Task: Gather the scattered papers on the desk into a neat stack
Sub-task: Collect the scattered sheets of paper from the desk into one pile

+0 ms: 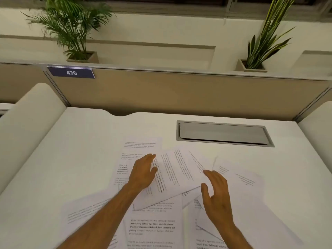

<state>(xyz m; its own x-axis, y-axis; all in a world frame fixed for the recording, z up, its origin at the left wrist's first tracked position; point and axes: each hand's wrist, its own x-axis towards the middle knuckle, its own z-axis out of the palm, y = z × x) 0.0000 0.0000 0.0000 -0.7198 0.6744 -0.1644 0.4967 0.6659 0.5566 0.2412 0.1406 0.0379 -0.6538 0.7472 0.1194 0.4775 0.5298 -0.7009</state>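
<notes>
Several white printed papers [152, 223] lie scattered and overlapping across the middle and near part of the white desk [80, 144]. A tilted sheet [177, 169] lies on top of the pile between my hands. My left hand [143, 171] rests flat with fingers spread on the left edge of that sheet. To the right, my right hand [217, 193] is open with fingers apart, touching the sheet's right side; whether it pinches the paper I cannot tell. One sheet [242, 178] lies farther right, another [84, 211] at the near left.
A grey cable hatch [222, 133] is set into the desk at the back right. A beige partition [179, 90] with a blue "476" label [71, 72] stands behind the desk. Two potted plants [80, 56] [251, 65] sit on the ledge beyond. White side panels flank the desk.
</notes>
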